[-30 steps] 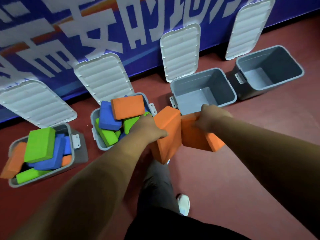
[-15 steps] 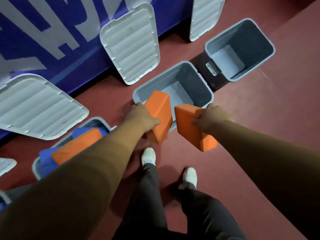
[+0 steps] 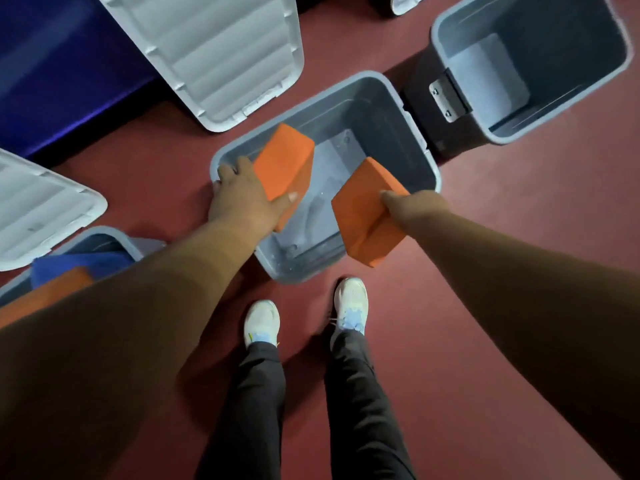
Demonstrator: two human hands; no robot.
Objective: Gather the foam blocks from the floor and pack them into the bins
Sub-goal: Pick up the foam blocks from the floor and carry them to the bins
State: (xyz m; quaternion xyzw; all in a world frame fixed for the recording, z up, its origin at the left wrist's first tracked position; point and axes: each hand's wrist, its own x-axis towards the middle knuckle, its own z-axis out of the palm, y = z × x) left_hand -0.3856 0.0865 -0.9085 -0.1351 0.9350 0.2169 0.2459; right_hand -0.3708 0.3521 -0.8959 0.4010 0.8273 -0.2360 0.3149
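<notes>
Downward, left grip (image 3: pixel 242 200), right grip (image 3: pixel 417 206) clutching orange blocks (image 3: pixel 284 163)

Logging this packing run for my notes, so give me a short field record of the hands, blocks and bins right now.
left hand: grips an orange block over the middle bin's left side
right hand: grips a second orange block at that bin's near right rim
middle bin: open, bottom bare
right bin: open, nothing visible inside
left bin: holds a blue block and a third orange block, partly hidden by the arm
lid: off, behind the middle bin
</notes>
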